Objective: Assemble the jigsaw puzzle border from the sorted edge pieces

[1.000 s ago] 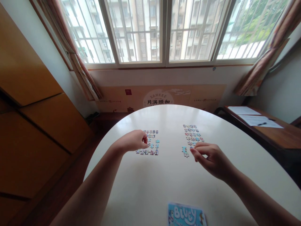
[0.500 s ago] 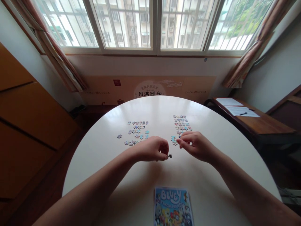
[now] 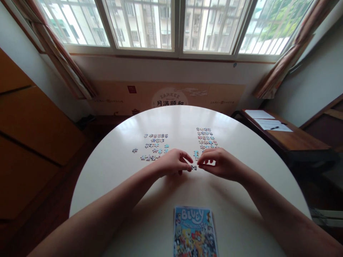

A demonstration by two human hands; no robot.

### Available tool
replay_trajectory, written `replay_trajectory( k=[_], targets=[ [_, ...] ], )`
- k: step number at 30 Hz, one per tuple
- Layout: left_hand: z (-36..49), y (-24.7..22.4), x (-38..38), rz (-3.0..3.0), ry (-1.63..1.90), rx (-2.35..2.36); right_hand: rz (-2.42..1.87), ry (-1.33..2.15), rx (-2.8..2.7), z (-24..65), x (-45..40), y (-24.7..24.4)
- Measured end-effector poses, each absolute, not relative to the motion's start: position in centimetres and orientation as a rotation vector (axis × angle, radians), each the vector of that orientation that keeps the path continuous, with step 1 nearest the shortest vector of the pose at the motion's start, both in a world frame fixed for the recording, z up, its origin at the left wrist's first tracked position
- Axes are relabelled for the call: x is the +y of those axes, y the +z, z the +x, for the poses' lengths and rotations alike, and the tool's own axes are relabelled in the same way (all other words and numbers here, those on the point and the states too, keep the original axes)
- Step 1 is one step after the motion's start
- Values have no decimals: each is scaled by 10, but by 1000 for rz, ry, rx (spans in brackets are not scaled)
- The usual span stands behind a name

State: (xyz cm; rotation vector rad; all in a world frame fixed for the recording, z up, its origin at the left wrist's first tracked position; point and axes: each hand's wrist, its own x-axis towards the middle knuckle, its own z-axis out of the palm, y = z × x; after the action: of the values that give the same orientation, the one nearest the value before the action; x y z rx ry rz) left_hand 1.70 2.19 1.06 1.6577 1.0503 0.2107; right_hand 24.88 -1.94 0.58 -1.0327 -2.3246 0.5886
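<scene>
- left hand (image 3: 174, 160), thumb tip at a small puzzle piece (image 3: 194, 167) — grip unclear;
- right hand (image 3: 222, 162) just beside that piece, fingers bent;
- two groups of loose pieces (image 3: 205, 138) in rows on the white table (image 3: 107, 167);
- Bluey picture (image 3: 195, 233) nearer the person;
- barred window (image 3: 144, 26) beyond

Wooden desk (image 3: 302, 141) carries two paper sheets (image 3: 258, 114) near its far edge, dark pen (image 3: 274, 127) on the nearer one. Barred window (image 3: 177, 30) ahead, curtains (image 3: 57, 59) at its left and right edges, printed tan panel (image 3: 142, 94) below.
</scene>
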Motion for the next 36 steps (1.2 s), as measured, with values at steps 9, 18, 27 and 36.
replay_trajectory(
  k=[9, 18, 27, 36],
  targets=[
    [27, 7, 19, 1590, 284, 1049, -1018, 529, -2444, 250, -18, 1],
    [30, 7, 19, 1680, 211, 1119, -1042, 496, -2433, 249, -17, -1],
    [27, 4, 9, 2682, 336, 1235, -1228, 461, -2345, 274, -12, 9],
    [31, -18, 12, 2891, 315, 1183, -1280, 407, -2378, 260, -11, -2]
  ],
)
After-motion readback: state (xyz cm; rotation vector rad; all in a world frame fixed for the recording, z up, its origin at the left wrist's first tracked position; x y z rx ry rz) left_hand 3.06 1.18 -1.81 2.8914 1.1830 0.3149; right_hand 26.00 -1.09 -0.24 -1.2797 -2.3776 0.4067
